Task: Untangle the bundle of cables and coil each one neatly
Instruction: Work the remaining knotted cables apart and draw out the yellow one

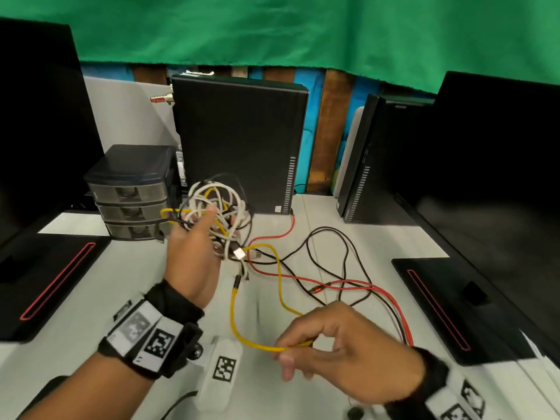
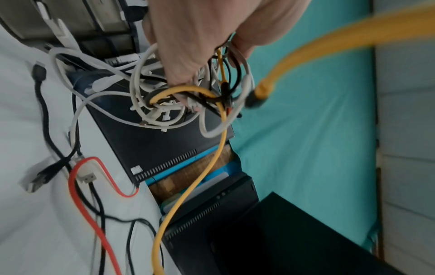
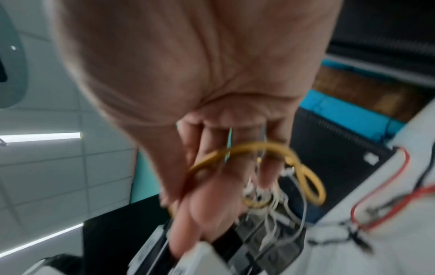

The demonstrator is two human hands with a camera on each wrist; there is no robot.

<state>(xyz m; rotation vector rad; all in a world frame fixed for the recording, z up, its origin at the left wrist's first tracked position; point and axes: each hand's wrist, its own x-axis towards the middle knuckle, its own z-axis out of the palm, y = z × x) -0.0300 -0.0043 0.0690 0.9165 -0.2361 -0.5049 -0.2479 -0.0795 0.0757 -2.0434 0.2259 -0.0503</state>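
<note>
Left hand [image 1: 194,253]: raised above the table [image 1: 378,237], palm turned inward, fingers curled into the cable bundle [image 1: 219,216] and gripping it. Bundle: mostly white cables with black and yellow strands, held clear of the table in front of the upright computer case [image 1: 239,140] and beside the small drawer unit [image 1: 133,192].

Right hand [image 1: 342,350]: nearer the body, low, knuckles up, thumb and fingers pinching the yellow cable [image 1: 257,341]. Yellow cable: runs from the pinch in a loop toward the bundle, long axis roughly front to back; one end hangs below the bundle with a dark-tipped plug [image 1: 236,281].

Red cable [image 1: 303,278] and black cable [image 1: 345,253]: lying loose on the table to the right of the bundle, trailing toward the right hand's side.

Left wrist view only: a black plug [image 2: 41,178] hanging near the table, a white connector [image 2: 88,177] beside a red cable loop, and a yellow plug end [image 2: 261,93] close to the lens, blurred.

Right wrist view: blurred; yellow cable crossing the fingers [image 3: 266,167]; exact grip not readable there.
</note>
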